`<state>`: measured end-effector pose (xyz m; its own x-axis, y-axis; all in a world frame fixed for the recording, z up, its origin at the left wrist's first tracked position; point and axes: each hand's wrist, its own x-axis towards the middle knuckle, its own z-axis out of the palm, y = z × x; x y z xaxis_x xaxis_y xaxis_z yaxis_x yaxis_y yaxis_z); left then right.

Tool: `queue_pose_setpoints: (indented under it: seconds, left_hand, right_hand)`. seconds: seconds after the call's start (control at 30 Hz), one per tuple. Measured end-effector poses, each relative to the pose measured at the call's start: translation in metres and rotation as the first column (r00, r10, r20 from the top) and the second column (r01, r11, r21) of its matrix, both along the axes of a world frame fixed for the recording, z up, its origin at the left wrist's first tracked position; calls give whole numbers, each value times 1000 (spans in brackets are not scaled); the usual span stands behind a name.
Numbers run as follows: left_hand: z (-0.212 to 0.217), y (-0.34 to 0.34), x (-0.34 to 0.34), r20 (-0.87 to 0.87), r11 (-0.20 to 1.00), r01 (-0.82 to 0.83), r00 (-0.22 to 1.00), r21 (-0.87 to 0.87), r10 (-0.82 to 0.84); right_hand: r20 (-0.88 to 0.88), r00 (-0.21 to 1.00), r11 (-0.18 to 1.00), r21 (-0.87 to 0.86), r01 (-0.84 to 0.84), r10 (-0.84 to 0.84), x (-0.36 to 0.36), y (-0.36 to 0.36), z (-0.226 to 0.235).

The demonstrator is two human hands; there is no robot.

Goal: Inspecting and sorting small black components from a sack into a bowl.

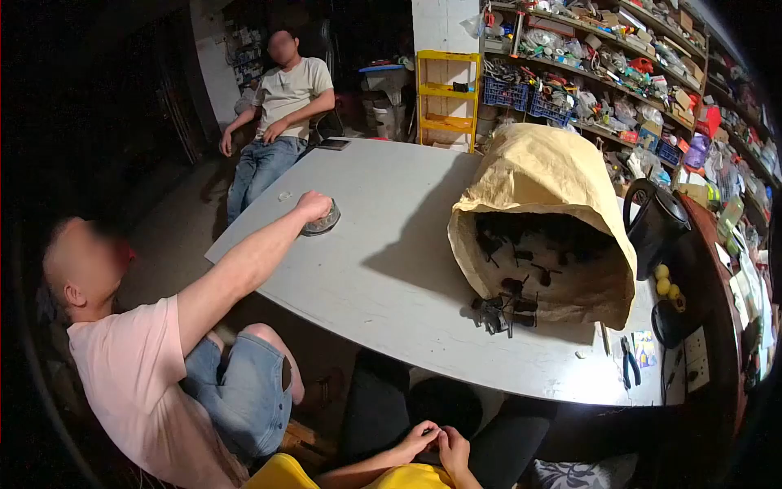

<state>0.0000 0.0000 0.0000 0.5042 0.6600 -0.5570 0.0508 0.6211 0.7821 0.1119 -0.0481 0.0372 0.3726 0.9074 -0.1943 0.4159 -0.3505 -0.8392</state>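
Resting together, hands [436, 442] below table [383, 269] edge.

We record a pale grey table [383, 269] carrying a tan paper sack [542, 175] with small black parts [503, 310] inside it and at its mouth. Beside it we note a black kettle [656, 220] and yellow balls [663, 279]. The rack [446, 98] behind is yellow. We register yellow sleeves [407, 477], a pink shirt [134, 383] and blue denim shorts [244, 391].
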Motion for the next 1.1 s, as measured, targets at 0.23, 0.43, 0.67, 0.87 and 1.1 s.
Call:
queue_pose_setpoints:
  seconds: [0.23, 0.43, 0.67, 0.87, 1.1]
  left_hand:
    - [3, 3, -1, 18, 999, 3, 1000, -32, -2]
    - [-2, 0, 0, 38, 999, -32, 999, -31, 33]
    - [11, 3, 0, 41, 996, -29, 999, -90, 33]
    - [2, 1, -1, 96, 998, -46, 994, -48, 51]
    - [8, 2, 2, 66, 998, -48, 996, -50, 52]
  right_hand:
    - [8, 1000, 1000, 8, 5, -5, -1, 2, -4]
    - [-8, 1000, 1000, -6, 3, -3, -1, 1, -2]
    - [-30, 1000, 1000, -26, 5, -6, -1, 2, -4]
    - [-20, 1000, 1000, -12, 0, -1, -1, 3, -4]
    - [-3, 1000, 999, 46, 8, -8, 0, 2, -9]
